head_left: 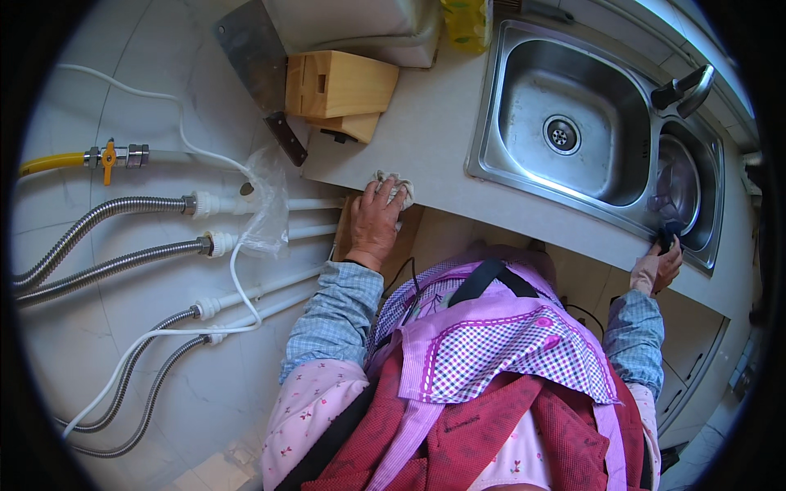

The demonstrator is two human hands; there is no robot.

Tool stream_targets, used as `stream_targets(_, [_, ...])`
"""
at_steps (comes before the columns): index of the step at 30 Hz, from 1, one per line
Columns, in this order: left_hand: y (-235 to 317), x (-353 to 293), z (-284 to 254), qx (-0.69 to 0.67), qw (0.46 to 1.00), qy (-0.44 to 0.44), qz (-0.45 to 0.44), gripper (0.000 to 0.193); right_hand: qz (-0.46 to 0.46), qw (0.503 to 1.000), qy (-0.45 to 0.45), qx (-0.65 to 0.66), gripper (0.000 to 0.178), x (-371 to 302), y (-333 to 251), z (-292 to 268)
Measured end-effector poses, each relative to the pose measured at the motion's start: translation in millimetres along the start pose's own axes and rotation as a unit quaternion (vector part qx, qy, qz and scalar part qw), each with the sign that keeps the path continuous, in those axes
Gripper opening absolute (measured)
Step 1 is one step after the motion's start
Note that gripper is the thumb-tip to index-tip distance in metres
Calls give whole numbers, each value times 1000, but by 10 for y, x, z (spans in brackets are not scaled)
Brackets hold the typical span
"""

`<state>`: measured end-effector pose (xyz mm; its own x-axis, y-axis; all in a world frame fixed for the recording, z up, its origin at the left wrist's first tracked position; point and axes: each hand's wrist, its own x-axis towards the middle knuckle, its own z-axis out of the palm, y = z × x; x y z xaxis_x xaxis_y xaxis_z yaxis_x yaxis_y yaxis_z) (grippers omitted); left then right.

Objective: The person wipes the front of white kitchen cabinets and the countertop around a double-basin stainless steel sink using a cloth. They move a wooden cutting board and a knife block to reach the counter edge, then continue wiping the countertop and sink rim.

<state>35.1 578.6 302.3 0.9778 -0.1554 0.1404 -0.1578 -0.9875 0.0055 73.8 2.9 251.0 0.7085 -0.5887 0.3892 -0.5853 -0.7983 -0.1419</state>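
My left hand (375, 227) is closed over a crumpled pale cloth (401, 190) and presses it on the countertop's (446, 176) front edge, at the left end. My right hand (667, 266) is at the front rim of the small right sink bowl (714, 188). Its fingers are closed around a small dark thing (671, 233) whose kind I cannot make out. Just beyond it, a rounded, purplish see-through vessel (678, 182) sits in that bowl. The large sink bowl (532, 98) with its drain lies between my hands.
A wooden knife block (344, 84) stands left on the counter, a cleaver (255, 61) at its side. A yellow container (468, 24) is behind, a faucet (684, 88) at the far right. Along the left wall run metal hoses (123, 217), white pipes (315, 231) and a yellow-handled valve (108, 159).
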Motion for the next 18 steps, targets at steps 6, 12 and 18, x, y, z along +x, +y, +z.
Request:
stream_targets(6, [792, 37, 98, -79, 993, 27, 86, 45, 15, 1000, -6, 13, 43, 14, -8, 10])
stream_targets(12, [241, 26, 108, -74, 997, 31, 23, 44, 27, 999, -20, -2, 39, 11, -5, 9])
stream_targets(18, [-456, 42, 38, -8, 993, 32, -114, 40, 15, 1000, 0, -7, 41, 8, 43, 70])
